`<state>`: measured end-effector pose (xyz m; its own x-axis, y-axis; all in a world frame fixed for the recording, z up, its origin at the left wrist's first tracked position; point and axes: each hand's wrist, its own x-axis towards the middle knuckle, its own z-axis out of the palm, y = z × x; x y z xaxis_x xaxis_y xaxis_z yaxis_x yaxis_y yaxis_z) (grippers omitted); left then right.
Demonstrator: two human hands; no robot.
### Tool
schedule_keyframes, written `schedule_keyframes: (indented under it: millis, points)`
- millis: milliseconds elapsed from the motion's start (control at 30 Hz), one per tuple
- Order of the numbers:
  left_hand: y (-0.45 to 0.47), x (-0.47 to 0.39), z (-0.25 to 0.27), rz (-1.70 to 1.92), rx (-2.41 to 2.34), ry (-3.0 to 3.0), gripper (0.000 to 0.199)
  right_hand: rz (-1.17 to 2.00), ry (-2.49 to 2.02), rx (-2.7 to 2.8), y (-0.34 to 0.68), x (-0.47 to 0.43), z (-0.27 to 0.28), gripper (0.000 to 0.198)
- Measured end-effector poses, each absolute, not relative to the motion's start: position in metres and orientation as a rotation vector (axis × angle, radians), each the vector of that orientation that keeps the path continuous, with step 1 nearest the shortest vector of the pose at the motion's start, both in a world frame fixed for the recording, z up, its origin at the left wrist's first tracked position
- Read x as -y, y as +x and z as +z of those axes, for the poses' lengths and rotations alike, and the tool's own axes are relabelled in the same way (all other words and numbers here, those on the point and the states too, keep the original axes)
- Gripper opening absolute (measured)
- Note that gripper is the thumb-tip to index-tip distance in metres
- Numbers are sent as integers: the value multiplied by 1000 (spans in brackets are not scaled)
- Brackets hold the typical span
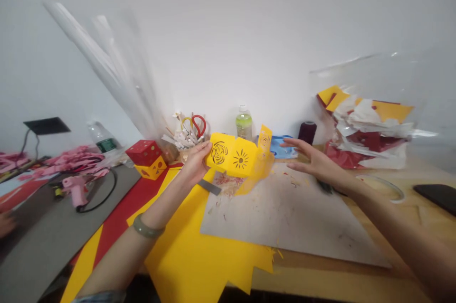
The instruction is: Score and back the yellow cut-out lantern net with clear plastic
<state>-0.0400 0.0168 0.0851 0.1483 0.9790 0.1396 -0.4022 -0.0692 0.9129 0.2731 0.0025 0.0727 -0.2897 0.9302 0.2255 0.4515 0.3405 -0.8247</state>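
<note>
My left hand [196,163] grips a yellow paper cutout [245,153] by its left edge. Flower-like patterns are cut through its square panels, and its right end is folded and smeared by motion. To the right of the cutout, my right hand [306,156] is apart from it, fingers spread and holding nothing. Beneath the cutout lies a grey board [270,217] strewn with small paper scraps. A large yellow sheet [192,250] spreads under my left forearm, over a red sheet [124,213].
A red and yellow paper box [146,156], a holder with scissors [198,125] and a green-labelled bottle [244,122] stand along the wall. A dark thread spool [307,132] and a clear bag of scraps [370,127] are at right. A pink glue gun [75,190] lies left.
</note>
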Motion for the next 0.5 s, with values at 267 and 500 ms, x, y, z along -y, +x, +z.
schedule_keyframes:
  millis: [267,500]
  points:
    - [-50,-19,100,1240,-682,1059,15,1240,-1016,1974,260,-25,76,70]
    - [-63,-35,111,1284,-760,1120,9,1347,-1084,1896,265,-3,98,38]
